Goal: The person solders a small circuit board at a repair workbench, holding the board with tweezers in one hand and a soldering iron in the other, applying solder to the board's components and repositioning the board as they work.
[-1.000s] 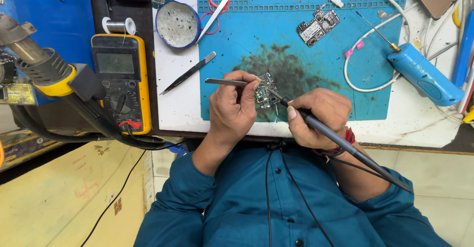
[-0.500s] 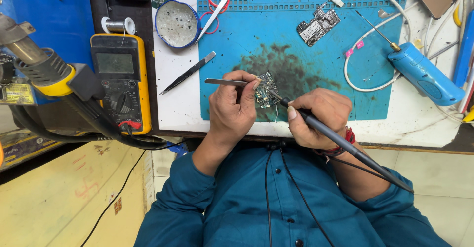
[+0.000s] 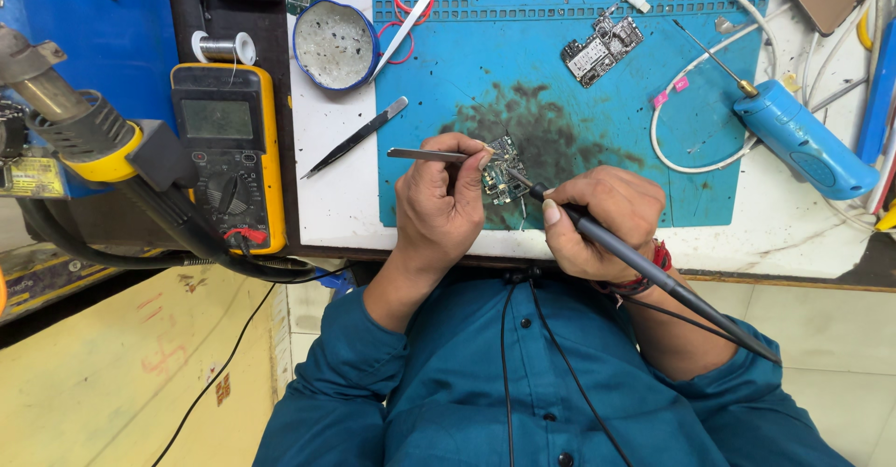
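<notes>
The small circuit board (image 3: 504, 176) lies at the lower centre of the frame on a dark-stained patch of the blue mat (image 3: 560, 75), between the two hands. The left hand (image 3: 443, 201) is closed on tweezers (image 3: 427, 154), whose tips reach the board's upper edge; the right hand (image 3: 597, 215) grips a soldering iron (image 3: 653, 271) like a pen, its tip on the board. The board looks unclamped, so a push from either tool could slide it and drag the tip across neighbouring parts; dwelling too long would likely overheat a pad, and the left fingertips sit just beside the hot tip. The iron's cord runs down over the teal shirt and could tug the hand. The white worktop carries a second board (image 3: 602, 49) at upper centre, spare tweezers (image 3: 355, 138) left of the mat, a blue-rimmed dish (image 3: 336, 45), a yellow multimeter (image 3: 227, 164) and a hot-air nozzle (image 3: 65, 117) at left, and a blue handheld tool (image 3: 803, 140) at right. A pale floor shows below.
</notes>
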